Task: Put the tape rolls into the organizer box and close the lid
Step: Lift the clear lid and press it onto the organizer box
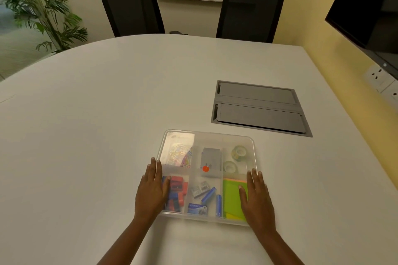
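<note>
Tape rolls [234, 159] under closed lid [212, 142], beyond right hand [256, 198] fingers [255, 175]

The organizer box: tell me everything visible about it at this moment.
The organizer box is a shallow, clear plastic tray with rounded corners, split into compartments. Its translucent lid lies flat over it. It sits level on the white table, near the front edge. The left hand and right hand rest flat on its two sides. Two tape rolls show through in the far right compartment.

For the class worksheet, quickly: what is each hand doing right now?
Left hand: open, flat on the left edge of the organizer box lid, holding nothing.
Right hand: open, flat on its right edge, holding nothing.
</note>
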A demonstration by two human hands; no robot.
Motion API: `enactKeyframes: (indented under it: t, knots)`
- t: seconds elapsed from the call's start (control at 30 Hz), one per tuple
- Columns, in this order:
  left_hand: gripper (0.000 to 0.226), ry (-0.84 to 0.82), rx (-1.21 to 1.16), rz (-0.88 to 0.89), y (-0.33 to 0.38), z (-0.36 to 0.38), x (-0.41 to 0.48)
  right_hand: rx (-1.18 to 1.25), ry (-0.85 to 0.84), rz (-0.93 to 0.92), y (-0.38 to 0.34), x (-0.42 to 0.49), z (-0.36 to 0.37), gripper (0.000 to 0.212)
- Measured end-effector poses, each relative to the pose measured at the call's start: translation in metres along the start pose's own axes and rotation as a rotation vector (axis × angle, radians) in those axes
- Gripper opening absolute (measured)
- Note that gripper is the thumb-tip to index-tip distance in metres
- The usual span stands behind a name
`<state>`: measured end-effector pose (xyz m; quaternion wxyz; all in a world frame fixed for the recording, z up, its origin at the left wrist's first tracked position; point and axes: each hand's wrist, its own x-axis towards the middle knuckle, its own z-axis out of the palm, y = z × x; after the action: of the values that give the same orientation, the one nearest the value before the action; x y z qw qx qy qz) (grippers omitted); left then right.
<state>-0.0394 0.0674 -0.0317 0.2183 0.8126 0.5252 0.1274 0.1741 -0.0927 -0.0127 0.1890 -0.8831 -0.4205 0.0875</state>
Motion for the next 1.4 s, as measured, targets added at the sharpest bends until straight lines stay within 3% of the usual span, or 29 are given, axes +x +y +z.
enactKeyframes:
  t: [0.4, 0.57, 0.73, 0.77, 0.87, 0.93, 1.07, 1.17, 1.33, 1.4]
  knots:
    - [0.060, 0.023, -0.049, 0.012, 0.004, -0.003, -0.004, -0.076, 0.140, -0.021, -0.005, -0.003, 0.000, 0.039]
    - [0.062, -0.016, -0.091, 0.011, 0.003, -0.003, -0.002, 0.049, 0.102, -0.004, -0.007, -0.002, -0.002, 0.043]
    - [0.060, -0.057, -0.040, 0.006, 0.009, 0.004, 0.000, -0.023, 0.012, -0.009, -0.002, 0.002, -0.004, 0.040]
    - [0.061, -0.063, 0.017, 0.031, 0.011, 0.003, 0.001, -0.068, 0.009, 0.000, -0.004, 0.003, -0.006, 0.048]
    - [0.095, -0.119, 0.156, 0.241, 0.009, -0.014, 0.009, -0.168, 0.006, -0.014, -0.031, -0.002, -0.021, 0.092]
    - [0.078, -0.179, 0.196, 0.355, 0.015, -0.010, 0.008, -0.269, -0.059, -0.115, -0.033, -0.005, -0.018, 0.103]
    - [0.080, -0.240, 0.405, 0.560, 0.023, -0.013, -0.012, -0.360, -0.282, -0.152, -0.039, -0.019, -0.011, 0.080]
    - [0.084, -0.408, 0.395, 0.503, 0.029, -0.018, -0.016, -0.394, -0.350, -0.208, -0.041, -0.023, -0.011, 0.078]
    - [0.079, -0.408, 0.445, 0.464, 0.040, -0.024, -0.011, -0.359, -0.394, -0.212, -0.042, -0.018, -0.013, 0.081]
    - [0.087, -0.439, 0.429, 0.490, 0.042, -0.028, -0.008, -0.395, -0.396, -0.185, -0.044, -0.013, -0.013, 0.083]
